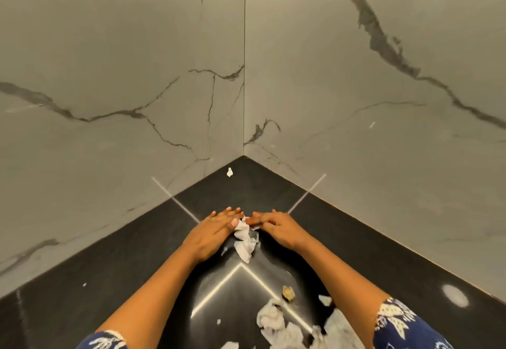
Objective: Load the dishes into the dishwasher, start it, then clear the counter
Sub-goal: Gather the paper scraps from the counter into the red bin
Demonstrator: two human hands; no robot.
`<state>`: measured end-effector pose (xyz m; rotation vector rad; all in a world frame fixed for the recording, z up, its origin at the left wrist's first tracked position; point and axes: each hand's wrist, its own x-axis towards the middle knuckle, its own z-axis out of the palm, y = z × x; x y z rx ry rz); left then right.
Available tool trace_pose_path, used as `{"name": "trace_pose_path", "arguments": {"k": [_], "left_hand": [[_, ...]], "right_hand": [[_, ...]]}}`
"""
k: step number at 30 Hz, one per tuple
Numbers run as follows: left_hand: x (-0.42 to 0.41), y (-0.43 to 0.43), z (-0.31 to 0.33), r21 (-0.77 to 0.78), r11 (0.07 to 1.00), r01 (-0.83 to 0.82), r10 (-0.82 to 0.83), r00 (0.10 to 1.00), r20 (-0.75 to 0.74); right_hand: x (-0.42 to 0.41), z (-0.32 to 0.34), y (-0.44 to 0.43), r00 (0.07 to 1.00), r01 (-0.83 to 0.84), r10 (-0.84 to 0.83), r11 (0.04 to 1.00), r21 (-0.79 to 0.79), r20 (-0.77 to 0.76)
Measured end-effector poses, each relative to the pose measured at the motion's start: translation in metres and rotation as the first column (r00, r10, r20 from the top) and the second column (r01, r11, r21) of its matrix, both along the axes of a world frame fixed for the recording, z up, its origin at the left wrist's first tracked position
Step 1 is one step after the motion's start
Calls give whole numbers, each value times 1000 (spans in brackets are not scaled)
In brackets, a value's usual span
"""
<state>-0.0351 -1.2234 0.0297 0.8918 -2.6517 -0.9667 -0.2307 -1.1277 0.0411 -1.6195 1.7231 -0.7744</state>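
Both my hands reach into the corner of a glossy black counter (115, 280). My left hand (216, 228) lies flat with fingers stretched forward, its thumb touching a crumpled white tissue (244, 242) on the counter. My right hand (276, 226) lies opposite, with its fingertips pinching the tissue's upper end. The tissue sits between the two hands, trailing toward me. A small white scrap (229, 172) lies deeper in the corner, beyond both hands.
Grey marble-patterned walls (137, 74) close the corner on the left and right. More crumpled tissues (276, 321) and a small yellowish crumb (288, 292) lie near the counter's front, under my right forearm. A tiny white speck (84, 284) sits at the left.
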Motion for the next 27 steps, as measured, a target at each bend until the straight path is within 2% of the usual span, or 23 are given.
{"name": "trace_pose_path", "arguments": {"k": [6,8,12,14,15,16,18,20,21,23,25,27], "left_hand": [[34,108,-1,-16,993,120,-119,990,74],[44,139,-3,-30,992,125,-124,991,49],[57,178,-3,116,983,142,-137,990,-45],[61,178,-3,271,958,94,-62,990,-125],[66,169,-1,300,954,21,27,987,-157],[74,158,5,255,965,-67,112,980,-163],[97,126,16,14,950,-311,309,936,-169],[130,93,24,-278,837,-472,482,875,-35],[140,73,17,-333,795,-507,554,830,59],[152,52,10,-338,793,-507,587,783,203],[153,44,1,-337,813,-476,562,792,239],[153,42,-2,-370,806,-462,556,805,205]], "right_hand": [[17,4,106,998,-29,24,997,76,61],[25,7,141,994,-35,24,994,101,103],[24,18,186,977,-45,4,981,190,212],[19,26,189,960,5,-64,977,213,272],[19,30,184,947,39,-99,979,198,304],[19,36,174,938,80,-129,983,163,322],[26,47,144,955,171,-186,982,81,232],[33,54,100,978,205,-205,979,17,39],[35,51,74,978,205,-205,979,-3,-44],[37,40,16,968,156,-150,988,14,-201],[41,31,-38,944,99,-78,994,51,-321],[42,27,-78,931,91,-67,995,50,-358]]}}
